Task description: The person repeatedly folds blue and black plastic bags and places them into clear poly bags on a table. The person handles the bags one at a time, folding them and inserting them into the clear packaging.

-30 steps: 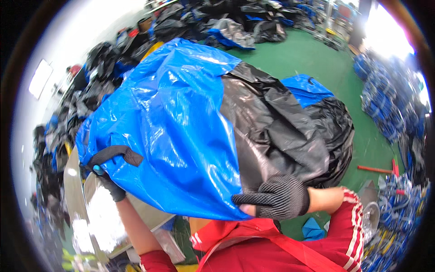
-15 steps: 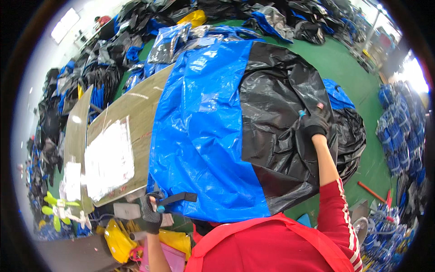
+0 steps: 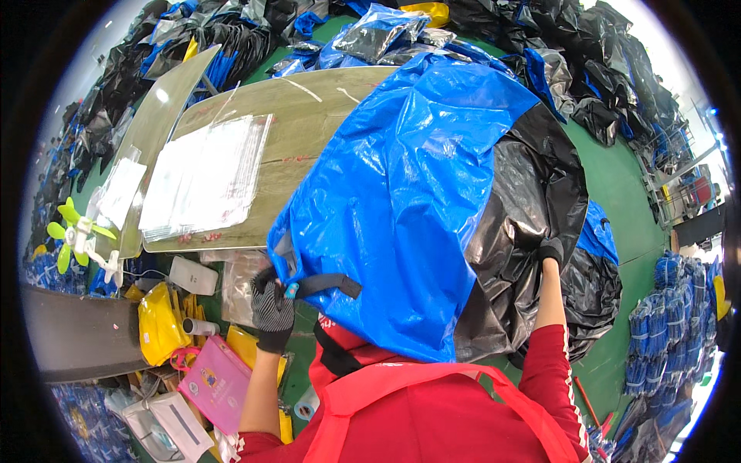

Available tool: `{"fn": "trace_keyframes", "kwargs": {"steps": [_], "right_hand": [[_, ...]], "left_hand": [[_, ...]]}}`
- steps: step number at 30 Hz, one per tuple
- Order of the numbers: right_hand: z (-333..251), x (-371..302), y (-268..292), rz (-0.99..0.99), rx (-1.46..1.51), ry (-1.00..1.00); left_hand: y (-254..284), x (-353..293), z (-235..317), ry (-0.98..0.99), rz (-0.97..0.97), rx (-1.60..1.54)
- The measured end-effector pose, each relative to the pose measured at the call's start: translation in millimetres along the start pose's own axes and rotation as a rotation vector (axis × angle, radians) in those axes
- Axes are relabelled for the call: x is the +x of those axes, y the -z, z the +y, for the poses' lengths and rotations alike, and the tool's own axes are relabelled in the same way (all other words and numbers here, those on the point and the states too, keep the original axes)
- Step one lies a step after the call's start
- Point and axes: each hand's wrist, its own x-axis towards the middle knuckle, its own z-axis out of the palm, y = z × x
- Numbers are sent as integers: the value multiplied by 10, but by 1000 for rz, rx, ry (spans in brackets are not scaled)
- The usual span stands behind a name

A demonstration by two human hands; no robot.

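A large blue-and-black tarpaulin piece (image 3: 386, 208) lies across the table in front of me, blue to the left and crumpled black to the right. At its lower left corner my left hand (image 3: 274, 312), in a dark knit glove, is closed on the edge, beside a short black strap (image 3: 328, 285). A blue fingertip covering shows on that hand. My right hand (image 3: 549, 251), gloved too, is closed on the black part near its right side; folds partly hide the fingers. More black and blue tarpaulin (image 3: 594, 270) bulges beyond it.
A stack of clear plastic sleeves (image 3: 208, 177) lies on the table (image 3: 301, 116). A small green-bladed fan (image 3: 73, 235) stands left. Yellow packets (image 3: 162, 324) and a pink bag (image 3: 216, 382) are low left. Blue bundles (image 3: 664, 324) are stacked right; piles of tarpaulin line the back.
The tarpaulin's blue part has shifted rightward and bunched up. My right hand has moved lower and closed into the black folds. The view has turned, showing more of the lower left.
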Motion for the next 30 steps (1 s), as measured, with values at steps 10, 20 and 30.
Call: {"fn": "trace_keyframes", "kwargs": {"steps": [10, 20, 30], "right_hand": [[93, -119, 131, 260, 101, -7], [286, -310, 467, 410, 316, 251], [-98, -744, 608, 553, 414, 88]], "left_hand": [[-111, 394, -838, -98, -277, 90], [448, 1137, -1611, -33, -191, -206], [-2185, 3726, -418, 415, -913, -612]]}}
